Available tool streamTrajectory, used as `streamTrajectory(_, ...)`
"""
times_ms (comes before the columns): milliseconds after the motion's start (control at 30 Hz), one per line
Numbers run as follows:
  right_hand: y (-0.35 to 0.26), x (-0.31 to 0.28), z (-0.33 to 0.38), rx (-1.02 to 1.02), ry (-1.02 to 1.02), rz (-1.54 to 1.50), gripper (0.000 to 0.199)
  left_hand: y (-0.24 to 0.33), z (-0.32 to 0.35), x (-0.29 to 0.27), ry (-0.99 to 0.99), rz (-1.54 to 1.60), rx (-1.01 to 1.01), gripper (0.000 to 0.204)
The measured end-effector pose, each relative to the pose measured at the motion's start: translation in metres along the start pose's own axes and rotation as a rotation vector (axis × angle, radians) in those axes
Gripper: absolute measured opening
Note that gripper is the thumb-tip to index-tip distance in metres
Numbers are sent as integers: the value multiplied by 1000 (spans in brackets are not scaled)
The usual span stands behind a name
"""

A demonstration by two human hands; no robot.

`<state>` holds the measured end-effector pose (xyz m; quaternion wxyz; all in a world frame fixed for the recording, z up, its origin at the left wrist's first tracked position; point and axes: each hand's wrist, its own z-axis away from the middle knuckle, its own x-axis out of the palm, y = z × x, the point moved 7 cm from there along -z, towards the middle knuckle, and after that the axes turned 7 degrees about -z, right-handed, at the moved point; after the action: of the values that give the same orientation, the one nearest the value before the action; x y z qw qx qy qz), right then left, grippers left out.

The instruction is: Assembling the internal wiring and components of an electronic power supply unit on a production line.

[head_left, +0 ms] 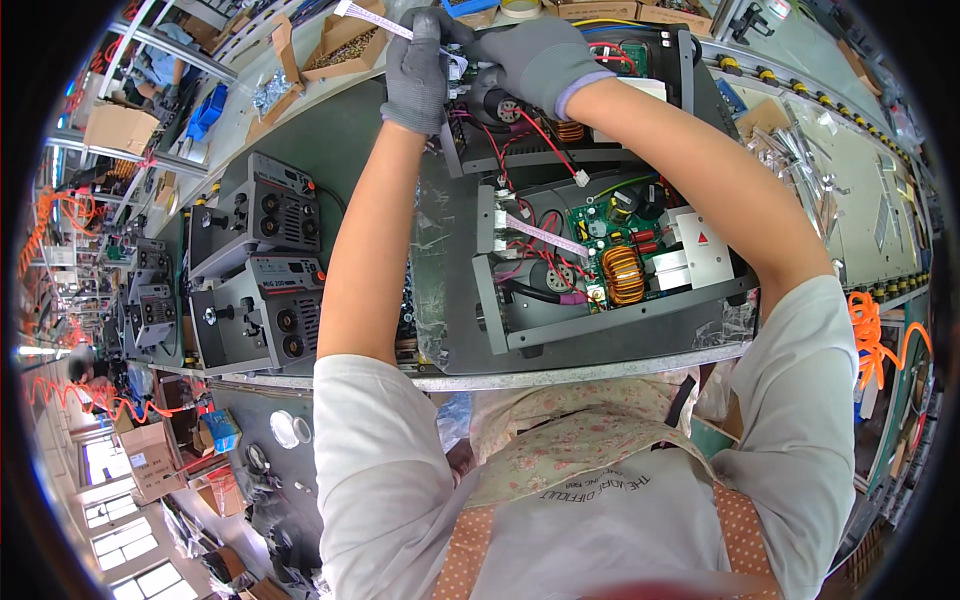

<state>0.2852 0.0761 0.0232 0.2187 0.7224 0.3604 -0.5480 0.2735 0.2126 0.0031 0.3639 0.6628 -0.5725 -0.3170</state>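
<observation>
A worker in a floral apron leans over a grey table (400, 130), where an open metal chassis (600, 270) nearest the body shows a green circuit board (610, 225) and copper coil (623, 275). Beyond it, over a second open chassis (600, 100), both gloved hands meet: the left hand (415, 70) has its fingers closed around a flat white ribbon cable (375, 20), while the right hand (535, 55) curls over the wiring there, its grip hidden. The work appears to be cable fitting; seating the connector would call for careful alignment. Finished units (265, 270) stand at left.
</observation>
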Motion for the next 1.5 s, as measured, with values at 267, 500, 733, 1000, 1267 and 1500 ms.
streamTrajectory(267, -10, 28, -8, -60, -118, 49, 22, -4, 1, -8, 23, -179, -53, 35)
streamTrajectory(500, -12, 42, -14, -119, 41, 32, 21, -6, -2, -11, 9, -47, 27, 36)
streamTrajectory(733, -23, 39, -13, -250, 110, 72, 21, 14, -3, 2, -67, 52, 202, 36)
streamTrajectory(1000, -17, 48, -18, -161, -1, 78, 22, 13, -2, 8, -39, -106, 112, 38)
streamTrajectory(1267, -9, 51, -16, -121, -29, 236, 20, 13, 1, 12, 4, 26, 89, 38)
streamTrajectory(1500, -19, 52, -19, -227, -102, 107, 24, 18, 0, 10, -68, -88, 351, 34)
